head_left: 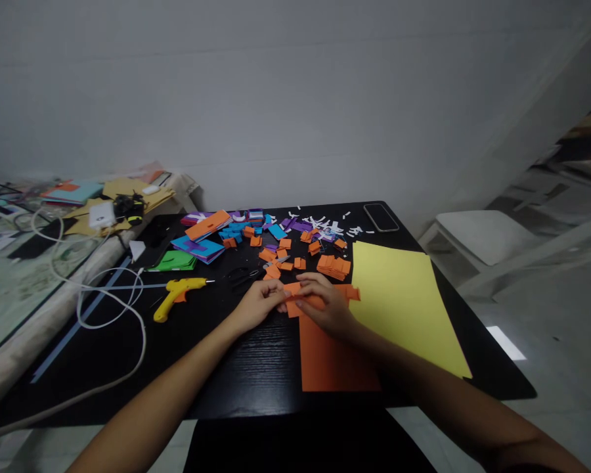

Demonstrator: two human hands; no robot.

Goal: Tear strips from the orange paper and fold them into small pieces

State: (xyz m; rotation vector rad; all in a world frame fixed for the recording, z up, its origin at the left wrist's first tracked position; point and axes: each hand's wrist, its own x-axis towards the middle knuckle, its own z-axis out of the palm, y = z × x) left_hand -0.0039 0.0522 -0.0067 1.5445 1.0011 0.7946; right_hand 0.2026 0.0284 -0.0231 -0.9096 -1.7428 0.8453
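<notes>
Both hands meet over a small orange paper piece point(295, 299) at the middle of the black table point(256, 368). My left hand point(259, 303) pinches its left edge with curled fingers. My right hand point(328, 303) presses and grips its right side, fingers bent over it. Under my right hand lies a larger orange sheet point(332, 361). Several small folded orange pieces point(332, 265) lie just beyond the hands.
A big yellow sheet point(404, 305) lies to the right. A yellow glue gun point(177, 292) and black scissors point(243, 276) lie left of the hands, with a white cable point(128, 315). Coloured paper stacks point(204, 240), white scraps and a phone point(381, 217) sit farther back.
</notes>
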